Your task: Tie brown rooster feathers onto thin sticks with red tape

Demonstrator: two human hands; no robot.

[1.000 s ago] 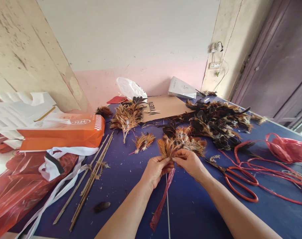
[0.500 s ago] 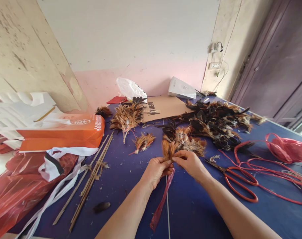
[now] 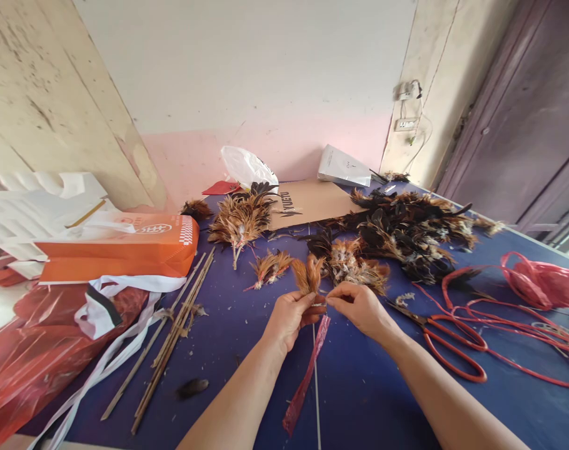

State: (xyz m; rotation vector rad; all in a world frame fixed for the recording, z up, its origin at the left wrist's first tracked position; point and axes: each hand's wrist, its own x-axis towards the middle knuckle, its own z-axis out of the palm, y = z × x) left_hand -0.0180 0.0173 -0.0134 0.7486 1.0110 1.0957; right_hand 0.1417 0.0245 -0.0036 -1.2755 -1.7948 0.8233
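Note:
My left hand point(image 3: 291, 315) is closed around the base of a small bunch of brown feathers point(image 3: 307, 275), whose tips point up and fan apart. Just to its right, the thumb and fingertips of my right hand point(image 3: 359, 309) are pinched together. A thin pale piece point(image 3: 318, 305) stretches between the two hands; whether it is a quill or a tie I cannot tell. Below my left hand hangs a flat pink-red plastic strip point(image 3: 307, 375), its upper end hidden at the fingers. Behind the hands lies a bundle of brown and black feathers point(image 3: 354, 262).
Orange-handled scissors point(image 3: 453, 350) and red plastic twine point(image 3: 542, 281) lie on the right. A dark feather pile point(image 3: 406, 231) spreads behind them. Thin sticks point(image 3: 176, 337), an orange bag point(image 3: 120, 250) and a feather bunch on a stick point(image 3: 242, 219) are leftward. Cardboard point(image 3: 312, 203) lies farther back.
The feathers in my left hand have shifted slightly left and spread at the tips. My right fingertips have drawn a little away from the bunch, exposing the pale piece.

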